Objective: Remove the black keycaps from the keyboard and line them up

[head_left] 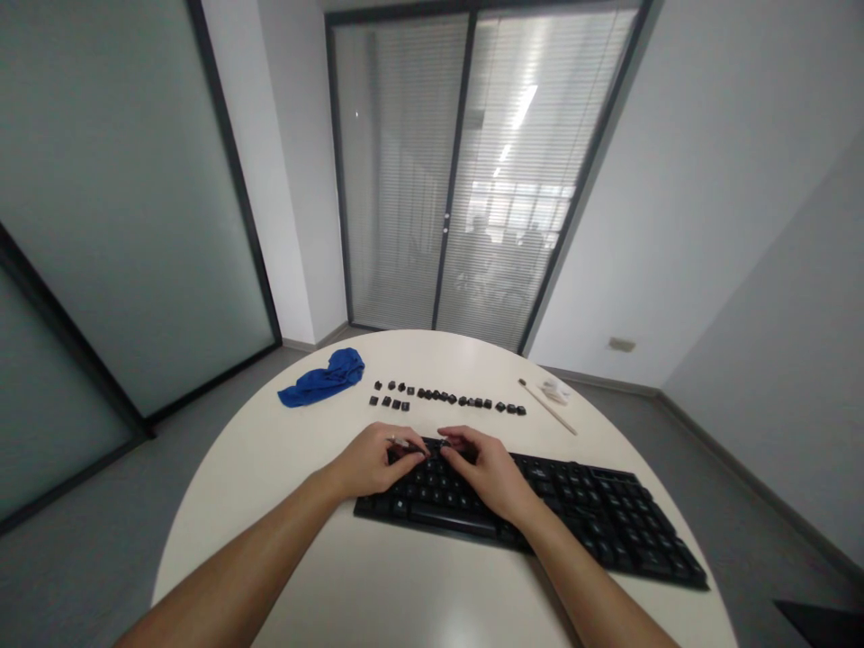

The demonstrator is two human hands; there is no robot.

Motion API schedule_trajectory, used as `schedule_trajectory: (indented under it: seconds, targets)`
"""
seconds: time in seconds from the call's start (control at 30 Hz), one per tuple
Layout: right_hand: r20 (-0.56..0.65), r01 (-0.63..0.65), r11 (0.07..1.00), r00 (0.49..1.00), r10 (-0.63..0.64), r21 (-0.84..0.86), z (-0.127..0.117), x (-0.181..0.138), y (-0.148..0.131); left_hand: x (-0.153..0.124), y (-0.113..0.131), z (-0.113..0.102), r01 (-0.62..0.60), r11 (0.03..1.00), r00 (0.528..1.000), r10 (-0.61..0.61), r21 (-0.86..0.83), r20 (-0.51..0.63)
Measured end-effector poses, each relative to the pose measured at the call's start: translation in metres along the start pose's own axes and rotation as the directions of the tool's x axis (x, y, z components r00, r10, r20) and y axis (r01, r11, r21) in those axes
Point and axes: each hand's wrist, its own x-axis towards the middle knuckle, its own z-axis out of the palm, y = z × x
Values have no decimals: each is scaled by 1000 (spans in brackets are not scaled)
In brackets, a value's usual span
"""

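Observation:
A black keyboard (580, 513) lies across the round white table (405, 594). Both of my hands rest over its upper left part. My left hand (371, 459) is curled, and a thin metal tool shows between its fingers at the keyboard's top edge. Facing it, my right hand (490, 472) has its fingers bent and pinched over the same spot, touching the keys. What its fingertips hold is hidden. Beyond the hands, several loose black keycaps (445, 398) lie in a row on the table.
A crumpled blue cloth (324, 378) lies at the table's far left. A thin stick with a dark tip (548, 408) and a small white packet (555, 390) lie at the far right. Glass doors with blinds stand behind the table.

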Motion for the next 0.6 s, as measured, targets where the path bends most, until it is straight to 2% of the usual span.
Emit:
schedule_trajectory:
  seconds: [0.2, 0.37, 0.5, 0.6]
  targets:
    - [-8, 13, 987, 1000, -14, -161, 3, 6, 0, -3, 1, -3, -117, 989, 992, 112, 95, 54]
    - [3, 5, 958, 1000, -4, -286, 7, 24, -1, -4, -1, -3, -132, 985, 990, 126, 113, 55]
    - [22, 0, 893, 1000, 11, -450, 10, 46, 2, -4, -1, -3, -130, 985, 991, 127, 114, 37]
    - [17, -32, 859, 999, 48, -511, 14, 61, 5, -5, -1, -3, -130, 986, 991, 128, 105, 33]
